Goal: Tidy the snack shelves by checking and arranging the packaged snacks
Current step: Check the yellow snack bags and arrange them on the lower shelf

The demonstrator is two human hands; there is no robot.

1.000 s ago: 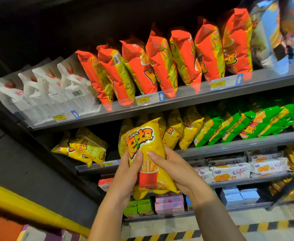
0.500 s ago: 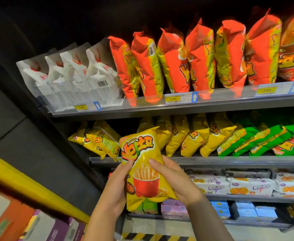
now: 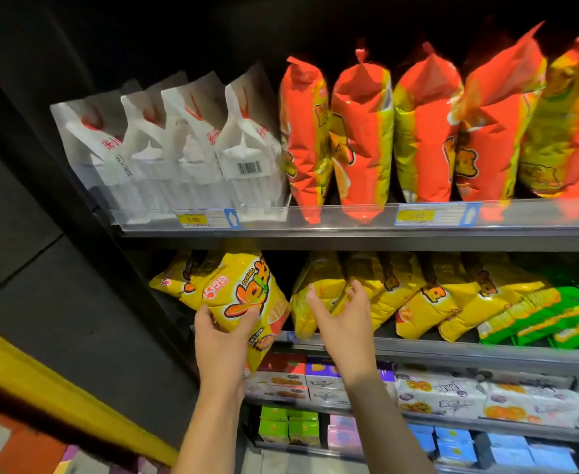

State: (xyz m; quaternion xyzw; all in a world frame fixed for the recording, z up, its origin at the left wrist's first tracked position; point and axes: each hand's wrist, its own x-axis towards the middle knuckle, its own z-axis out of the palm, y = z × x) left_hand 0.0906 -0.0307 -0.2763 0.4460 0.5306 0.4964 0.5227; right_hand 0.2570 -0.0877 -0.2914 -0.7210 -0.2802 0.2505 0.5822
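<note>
Centrally, grips a tilted yellow snack bag [image 3: 247,302] from below with the left hand [image 3: 221,340], at the left end of the middle shelf [image 3: 452,354]. Holds the right hand [image 3: 346,323], fingers loosely spread and empty, before the leaning row of yellow bags [image 3: 418,299] just right. Shows white pouches [image 3: 185,155] and orange bags [image 3: 418,138] on the upper shelf [image 3: 349,230], green bags [image 3: 554,319] at right.

Hidden behind the left grip [image 3: 221,340]: lower corner of the held yellow bag [image 3: 247,295]. Covered by the right grip [image 3: 346,323]: part of the shelved yellow bags [image 3: 401,289]. Cut off at the right edge: last orange bag [image 3: 575,131], green bags [image 3: 554,313]. Too blurred to read: right price label [image 3: 431,215], print on white pouches [image 3: 178,148].
</note>
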